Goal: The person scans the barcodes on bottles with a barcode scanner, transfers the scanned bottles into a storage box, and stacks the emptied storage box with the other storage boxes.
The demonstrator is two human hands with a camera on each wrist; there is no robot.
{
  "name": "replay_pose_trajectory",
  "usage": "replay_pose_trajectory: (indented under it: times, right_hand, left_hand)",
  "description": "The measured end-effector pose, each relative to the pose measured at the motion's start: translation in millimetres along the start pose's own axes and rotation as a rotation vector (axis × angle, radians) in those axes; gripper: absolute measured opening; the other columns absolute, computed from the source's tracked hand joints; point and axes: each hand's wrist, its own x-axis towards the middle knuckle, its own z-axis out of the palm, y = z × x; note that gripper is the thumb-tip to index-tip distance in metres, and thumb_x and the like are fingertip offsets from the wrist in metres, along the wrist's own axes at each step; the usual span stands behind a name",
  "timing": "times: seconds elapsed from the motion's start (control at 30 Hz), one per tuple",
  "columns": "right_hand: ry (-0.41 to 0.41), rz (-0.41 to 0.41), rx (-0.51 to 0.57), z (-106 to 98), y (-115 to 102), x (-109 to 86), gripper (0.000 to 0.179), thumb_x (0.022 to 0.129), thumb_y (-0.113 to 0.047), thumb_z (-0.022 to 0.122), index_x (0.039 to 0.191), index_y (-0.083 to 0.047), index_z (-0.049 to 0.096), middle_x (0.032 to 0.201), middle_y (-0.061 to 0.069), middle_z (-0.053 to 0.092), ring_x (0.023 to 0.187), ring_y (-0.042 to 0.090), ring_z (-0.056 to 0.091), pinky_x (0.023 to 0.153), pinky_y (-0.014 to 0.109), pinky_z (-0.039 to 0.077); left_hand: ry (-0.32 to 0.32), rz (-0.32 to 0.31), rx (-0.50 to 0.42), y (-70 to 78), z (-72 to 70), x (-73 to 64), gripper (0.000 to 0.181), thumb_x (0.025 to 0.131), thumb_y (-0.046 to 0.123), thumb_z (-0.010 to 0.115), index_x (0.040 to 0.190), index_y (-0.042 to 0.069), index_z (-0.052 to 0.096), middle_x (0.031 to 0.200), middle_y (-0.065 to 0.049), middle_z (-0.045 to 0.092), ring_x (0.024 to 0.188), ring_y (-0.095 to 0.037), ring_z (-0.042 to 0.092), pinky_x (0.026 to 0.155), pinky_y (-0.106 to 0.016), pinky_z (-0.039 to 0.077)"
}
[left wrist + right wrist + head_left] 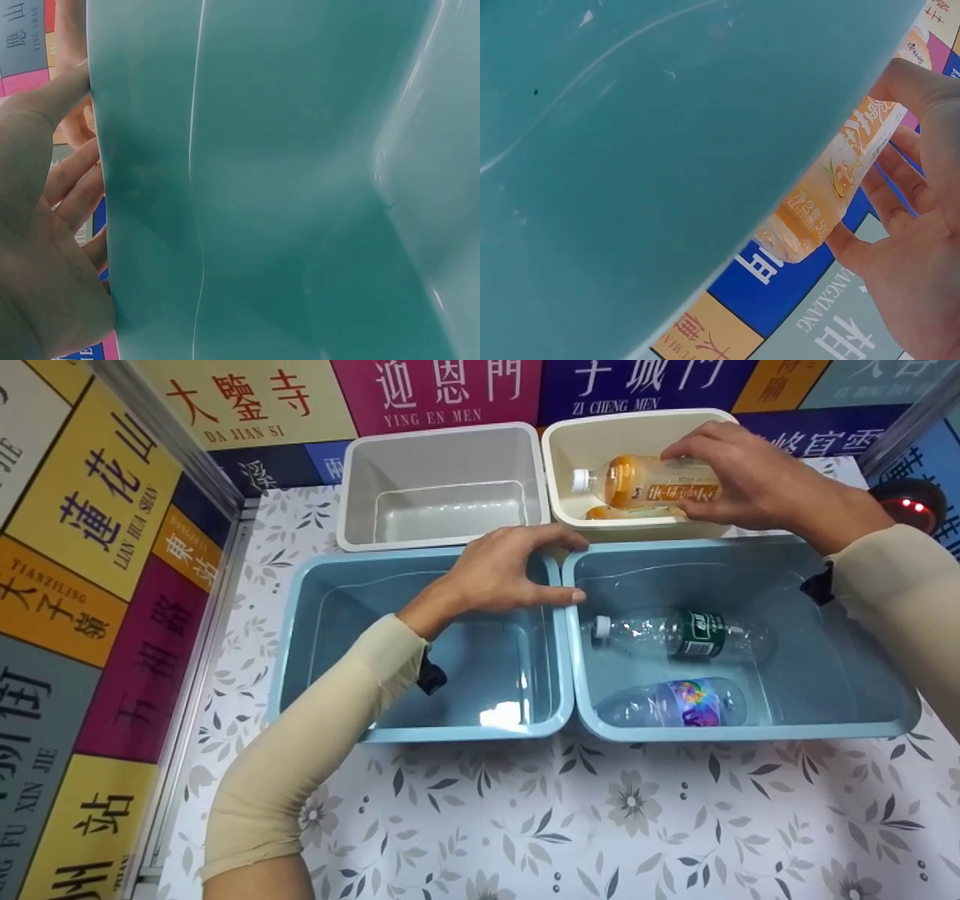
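In the head view my right hand [757, 484] grips an orange-labelled drink bottle [626, 481], white cap to the left, in the cream bin [731, 416]. The right wrist view shows the thumb and fingers on either side of that bottle [840, 176], partly hidden by a blue wall. Beneath it lies another orange item [634, 513], mostly covered. My left hand [499, 570] is over the left blue bin [289, 645], thumb and fingers spread, holding nothing. Its fingertips are near where the two blue bins meet; contact is unclear.
A clear bottle with a green label [701, 634] and one with a colourful purple label [694, 703] lie in the right blue bin [750, 731]. A grey-white bin [442, 431] stands behind the left one. Printed panels [450, 394] border the flowered tabletop [600, 825].
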Motion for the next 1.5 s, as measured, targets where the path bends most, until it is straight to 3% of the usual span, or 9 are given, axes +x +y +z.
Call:
replay_pose_trajectory:
  times: [0.33,0.9,1.5]
  right_hand:
    - [-0.015,-0.064,0.009,7.0,2.5,10.1,0.064,0.084,-0.016,0.079,0.142,-0.005,0.052,0.138,0.022,0.053,0.124,0.039,0.046,0.106,0.063,0.041]
    - [0.020,-0.065,0.056,9.2,0.5,10.8,0.058,0.087,-0.012,0.076,0.140,-0.009,0.053,0.137,0.018,0.053,0.126,0.036,0.047,0.109,0.060,0.040]
    - [0.025,-0.040,0.060,5.1,-3.7,1.4,0.057,0.088,-0.020,0.076,0.140,-0.011,0.054,0.135,0.017,0.054,0.124,0.034,0.048,0.109,0.061,0.040]
  left_hand:
    - [0.003,0.009,-0.018,-1.6,2.2,-1.5,0.069,0.078,0.074,0.068,0.138,0.042,0.055,0.135,0.021,0.061,0.121,0.002,0.054,0.105,-0.030,0.042]
    - [0.002,0.020,0.000,-0.3,0.0,-0.3,0.069,0.079,0.074,0.067,0.138,0.040,0.055,0.137,0.021,0.060,0.123,0.002,0.054,0.108,-0.030,0.042]
    - [-0.010,-0.004,0.005,0.4,-0.7,0.7,0.069,0.078,0.075,0.068,0.138,0.042,0.055,0.137,0.022,0.059,0.123,0.001,0.053,0.107,-0.029,0.040]
